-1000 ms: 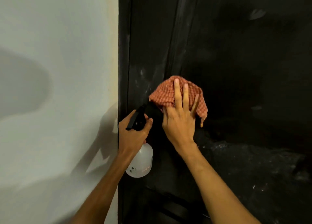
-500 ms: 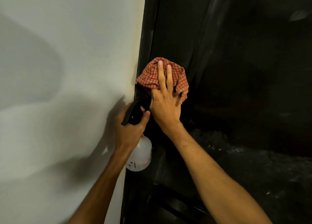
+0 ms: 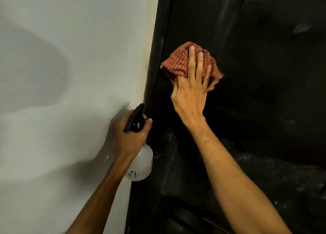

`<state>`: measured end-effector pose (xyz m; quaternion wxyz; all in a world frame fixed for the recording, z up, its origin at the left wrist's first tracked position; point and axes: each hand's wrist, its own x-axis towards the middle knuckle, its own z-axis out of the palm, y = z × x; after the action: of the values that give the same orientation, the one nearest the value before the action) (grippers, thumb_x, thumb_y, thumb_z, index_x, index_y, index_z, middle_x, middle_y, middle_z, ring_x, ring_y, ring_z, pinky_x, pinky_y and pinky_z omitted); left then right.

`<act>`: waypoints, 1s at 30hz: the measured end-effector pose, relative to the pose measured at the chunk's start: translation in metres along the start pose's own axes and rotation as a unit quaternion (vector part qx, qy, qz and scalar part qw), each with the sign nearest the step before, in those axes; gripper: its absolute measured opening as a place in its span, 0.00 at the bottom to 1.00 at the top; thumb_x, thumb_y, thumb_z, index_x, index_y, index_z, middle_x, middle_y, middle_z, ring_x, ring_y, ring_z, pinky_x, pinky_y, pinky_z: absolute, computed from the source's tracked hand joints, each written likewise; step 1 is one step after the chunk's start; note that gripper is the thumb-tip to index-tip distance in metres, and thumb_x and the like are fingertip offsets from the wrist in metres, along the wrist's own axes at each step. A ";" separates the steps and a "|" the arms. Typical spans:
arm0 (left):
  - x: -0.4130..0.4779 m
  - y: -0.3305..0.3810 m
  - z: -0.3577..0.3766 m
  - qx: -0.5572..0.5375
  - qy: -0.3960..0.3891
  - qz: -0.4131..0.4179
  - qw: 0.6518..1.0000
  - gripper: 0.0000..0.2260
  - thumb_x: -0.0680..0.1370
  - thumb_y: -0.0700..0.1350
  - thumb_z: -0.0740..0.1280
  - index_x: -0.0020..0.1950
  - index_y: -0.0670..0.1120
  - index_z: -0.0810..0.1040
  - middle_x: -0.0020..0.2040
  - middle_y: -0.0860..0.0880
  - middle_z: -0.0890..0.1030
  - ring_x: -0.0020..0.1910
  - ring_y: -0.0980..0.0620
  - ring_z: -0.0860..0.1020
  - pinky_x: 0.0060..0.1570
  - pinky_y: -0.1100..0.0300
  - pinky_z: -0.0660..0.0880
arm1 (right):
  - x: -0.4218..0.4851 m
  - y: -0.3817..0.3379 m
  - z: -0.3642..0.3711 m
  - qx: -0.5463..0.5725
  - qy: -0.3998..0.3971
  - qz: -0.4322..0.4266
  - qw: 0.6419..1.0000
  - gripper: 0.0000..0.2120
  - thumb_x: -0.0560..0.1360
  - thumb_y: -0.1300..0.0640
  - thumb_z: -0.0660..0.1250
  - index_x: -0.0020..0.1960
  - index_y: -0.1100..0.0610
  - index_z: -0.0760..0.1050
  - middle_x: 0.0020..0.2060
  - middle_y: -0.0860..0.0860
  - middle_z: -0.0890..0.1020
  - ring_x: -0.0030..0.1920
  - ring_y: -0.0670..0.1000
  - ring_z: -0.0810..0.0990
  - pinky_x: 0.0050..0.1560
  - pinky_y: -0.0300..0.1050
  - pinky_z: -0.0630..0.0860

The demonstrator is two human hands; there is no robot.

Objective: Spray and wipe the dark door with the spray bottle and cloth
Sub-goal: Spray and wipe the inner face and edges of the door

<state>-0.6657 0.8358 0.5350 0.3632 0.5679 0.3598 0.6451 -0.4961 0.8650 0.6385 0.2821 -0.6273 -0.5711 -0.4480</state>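
The dark door point(image 3: 261, 96) fills the right half of the view, smeared with pale dust low down. My right hand point(image 3: 191, 90) presses a red checked cloth point(image 3: 178, 62) flat against the door near its left edge, fingers straight and pointing up. Lower left, my left hand point(image 3: 131, 136) grips the neck of a white spray bottle point(image 3: 142, 166) with a black trigger head point(image 3: 135, 119), held beside the door frame. The bottle's nozzle points up and left, close to the frame.
A pale wall point(image 3: 61, 74) covers the left half, with soft shadows of my arms on it. The black door frame point(image 3: 157, 71) runs down between wall and door. A dark ledge or panel edge point(image 3: 185, 214) crosses the door's lower part.
The view has swung left, so wall and frame take more room. My right hand has slid the cloth a little to the right along the door; the left hand still holds the bottle by the frame.
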 end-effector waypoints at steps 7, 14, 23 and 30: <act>-0.021 0.006 0.029 -0.007 -0.024 -0.001 1.000 0.15 0.76 0.44 0.77 0.49 0.62 0.77 0.44 0.60 0.83 0.39 0.57 0.84 0.41 0.60 0.83 | -0.153 0.009 0.035 0.003 -0.161 -0.046 0.986 0.23 0.74 0.56 0.69 0.69 0.50 0.77 0.83 0.53 0.45 0.82 0.57 0.43 0.79 0.53 0.55; -0.049 0.018 0.065 -0.008 -0.060 0.012 0.998 0.17 0.77 0.40 0.76 0.46 0.62 0.74 0.39 0.56 0.82 0.28 0.59 0.81 0.27 0.67 0.77 | -0.139 0.058 -0.007 0.016 -0.062 0.029 0.998 0.15 0.81 0.56 0.65 0.67 0.53 0.77 0.82 0.54 0.53 0.83 0.54 0.49 0.81 0.59 0.45; -0.085 0.036 0.128 -0.015 -0.145 0.034 0.989 0.08 0.78 0.38 0.74 0.47 0.49 0.78 0.37 0.49 0.81 0.24 0.55 0.78 0.26 0.67 0.75 | -0.172 0.128 -0.049 0.025 -0.068 0.067 0.995 0.08 0.78 0.58 0.67 0.56 0.51 0.81 0.83 0.52 0.51 0.83 0.53 0.47 0.79 0.59 0.57; -0.119 0.043 0.176 -0.015 -0.175 0.046 0.983 0.05 0.78 0.39 0.75 0.48 0.43 0.79 0.37 0.46 0.82 0.24 0.53 0.78 0.27 0.63 0.77 | -0.204 0.187 -0.078 -0.043 -0.070 0.107 0.991 0.18 0.80 0.53 0.65 0.69 0.51 0.76 0.83 0.56 0.49 0.83 0.57 0.45 0.79 0.67 0.45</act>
<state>-0.4827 0.7198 0.5330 0.3987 0.6824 0.2544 0.5574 -0.3224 0.6675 0.5220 0.2610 -0.7262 -0.4991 -0.3942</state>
